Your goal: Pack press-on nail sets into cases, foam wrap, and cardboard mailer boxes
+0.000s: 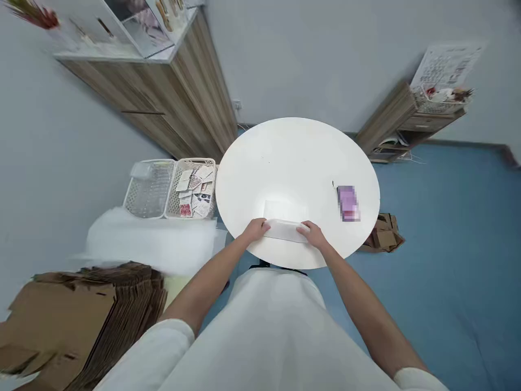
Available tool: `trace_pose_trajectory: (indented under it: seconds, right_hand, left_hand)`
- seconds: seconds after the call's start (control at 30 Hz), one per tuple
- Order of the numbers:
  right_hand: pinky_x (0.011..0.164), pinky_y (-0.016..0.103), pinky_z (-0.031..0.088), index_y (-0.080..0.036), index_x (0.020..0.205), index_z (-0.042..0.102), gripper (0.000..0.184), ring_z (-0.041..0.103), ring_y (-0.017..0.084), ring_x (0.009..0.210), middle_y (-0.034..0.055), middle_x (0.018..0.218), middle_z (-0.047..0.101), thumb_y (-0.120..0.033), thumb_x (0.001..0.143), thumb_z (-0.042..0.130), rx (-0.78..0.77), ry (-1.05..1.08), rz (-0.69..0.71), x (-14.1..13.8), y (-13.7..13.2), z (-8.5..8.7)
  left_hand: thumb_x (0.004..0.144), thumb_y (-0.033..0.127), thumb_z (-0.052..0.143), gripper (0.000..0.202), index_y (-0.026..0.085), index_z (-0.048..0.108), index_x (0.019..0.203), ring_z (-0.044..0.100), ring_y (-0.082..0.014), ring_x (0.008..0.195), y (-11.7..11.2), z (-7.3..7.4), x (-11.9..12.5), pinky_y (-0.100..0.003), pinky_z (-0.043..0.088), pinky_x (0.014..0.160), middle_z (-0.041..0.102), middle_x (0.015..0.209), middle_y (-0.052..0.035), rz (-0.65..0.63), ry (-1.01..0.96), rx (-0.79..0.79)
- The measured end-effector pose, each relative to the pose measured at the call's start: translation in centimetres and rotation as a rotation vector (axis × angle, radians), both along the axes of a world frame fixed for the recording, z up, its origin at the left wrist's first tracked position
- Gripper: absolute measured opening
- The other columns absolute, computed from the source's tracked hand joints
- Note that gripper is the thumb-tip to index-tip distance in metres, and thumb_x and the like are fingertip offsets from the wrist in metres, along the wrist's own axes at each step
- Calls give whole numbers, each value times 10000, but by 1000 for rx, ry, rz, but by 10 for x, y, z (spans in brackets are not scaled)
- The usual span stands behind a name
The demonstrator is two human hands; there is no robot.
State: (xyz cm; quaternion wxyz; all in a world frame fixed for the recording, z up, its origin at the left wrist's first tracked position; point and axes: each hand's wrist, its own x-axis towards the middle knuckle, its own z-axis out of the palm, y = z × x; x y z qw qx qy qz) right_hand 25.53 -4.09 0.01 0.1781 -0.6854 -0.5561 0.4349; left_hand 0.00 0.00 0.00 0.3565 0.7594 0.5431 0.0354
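Observation:
A round white table (285, 157) stands in front of me. Near its front edge lies a white folded sheet or soft pouch (285, 229). My left hand (255, 228) grips its left end and my right hand (311, 234) grips its right end, fingers curled over it. A pale flat sheet (285, 209) lies just beyond it on the tabletop. A purple blurred flat object (349, 202) rests at the table's right side, apart from both hands.
Left of the table stand two white mesh baskets (151, 187), one holding several small cards (195, 190). White foam (150, 239) and flattened cardboard boxes (81, 320) lie at the lower left. A wooden cabinet (175, 98) is behind; cardboard scraps (382, 233) lie on the blue floor.

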Motion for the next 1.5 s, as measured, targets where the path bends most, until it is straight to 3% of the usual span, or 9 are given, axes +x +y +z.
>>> trace_pose_trajectory:
  seconds: [0.17,0.23,0.33,0.43,0.57,0.7,0.9,1.33,1.5]
  right_hand:
    - [739,304,409,-189,978,548,334,541,178,810,43,907,599,-364,697,504,12,-90,-158,2,-2,-12]
    - [746,308,417,-175,1029,524,375,541,176,796,52,905,588,-353,701,487,40,-84,-246,0,-7,-16]
    - [817,324,408,-155,1144,440,484,517,199,923,99,1053,526,-357,706,477,103,-74,-398,-9,-22,-23]
    - [873,325,393,-152,1243,319,598,421,224,1103,136,1221,394,-368,709,481,67,-32,-487,-25,-42,-29]
    - [850,315,424,-182,1300,205,701,385,228,1153,130,1274,331,-363,695,511,-12,75,-538,-47,-56,-33]
    - [728,293,475,-199,1310,176,728,506,213,1026,130,1224,412,-337,689,529,-95,178,-639,-50,-41,-23]
    - [670,273,462,-164,877,569,312,585,191,798,68,898,620,-252,580,608,-206,373,-564,-33,-17,-2]
    - [495,220,422,-181,755,502,202,522,119,601,8,726,563,-291,592,548,-164,358,-600,-32,-20,-6]
    - [509,227,434,-186,785,540,205,523,110,565,-10,683,555,-292,610,551,-127,288,-429,-39,-17,1]
  left_hand:
    - [779,307,418,173,184,516,708,523,-176,667,-1,-1,4,-258,343,567,562,707,-40,110,160,-32]
    - [767,282,435,154,175,532,820,531,-199,742,-5,0,5,-275,362,604,573,799,-66,160,208,-14]
    - [741,258,474,357,169,455,1087,471,-254,974,-15,4,9,-329,372,740,501,1087,-116,208,222,170]
    - [750,247,471,473,201,366,1208,349,-268,1135,-27,8,18,-372,306,881,372,1264,-104,54,155,351]
    - [770,255,449,411,229,409,1178,342,-258,1139,-41,8,33,-381,284,898,387,1262,-81,-233,126,353]
    - [762,245,453,421,232,412,1181,366,-258,1102,-49,4,40,-377,300,861,388,1265,-84,-297,185,330]
    - [752,240,467,459,243,395,1205,360,-254,1095,-48,3,41,-368,296,852,376,1276,-76,-306,234,329]
    - [693,310,567,639,324,299,1273,313,-296,1144,-61,1,52,-423,236,897,300,1318,-85,-419,200,342]
    - [715,344,529,631,263,279,1289,311,-274,1159,-62,0,57,-412,239,918,330,1300,-96,-345,110,271]
